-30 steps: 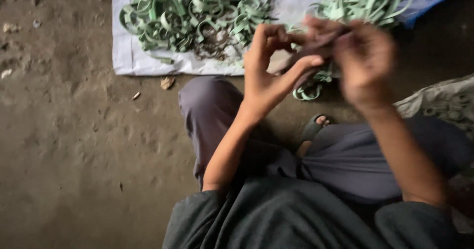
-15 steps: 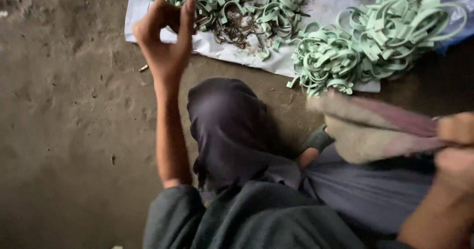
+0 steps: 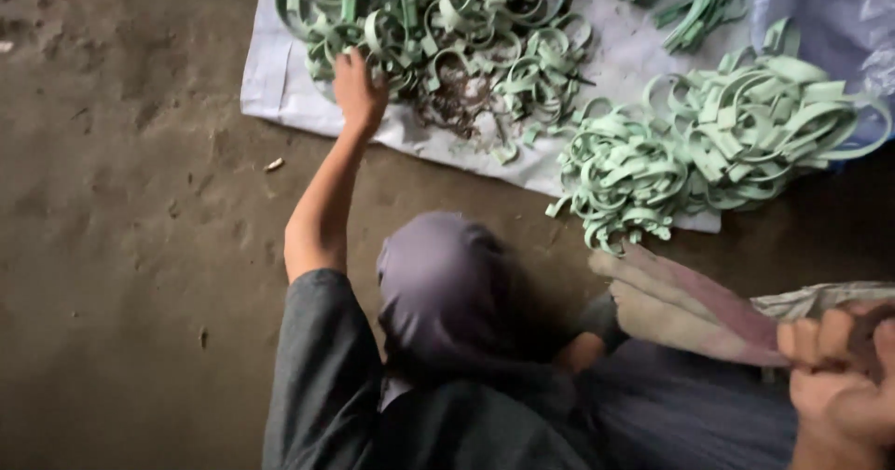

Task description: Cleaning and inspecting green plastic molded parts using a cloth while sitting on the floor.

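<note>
floor: bare dusty ground (image 3: 121, 246) on every side of the sheet; any loop that slides off the edge would pick up grit, i judge.
sheet: white sheet (image 3: 280, 88) spread flat on the floor, carrying all the green loops; its near edge lies close to my knee, so a shift of my leg could ruck it and spill the piles.
right pile: a tidier heap of green band loops (image 3: 727, 144) on the sheet's near right corner, some already hanging over the edge.
left pile: tangled green loops (image 3: 438, 22) with dark crumbly debris (image 3: 457, 97) among them; pulling one loop could drag its neighbours and scatter the dirt.
cloth: a worn pinkish cloth (image 3: 690, 311) over my lap, gathered in my right hand (image 3: 839, 377), whose grip is pressed together on its end; if it loosens, the cloth drops to the floor.
left hand: my left hand (image 3: 359, 88) is stretched out to the near rim of the left pile, fingers curled down onto the loops; i cannot tell whether the grip has closed on one. reaching this far, i risk a poor hold.
</note>
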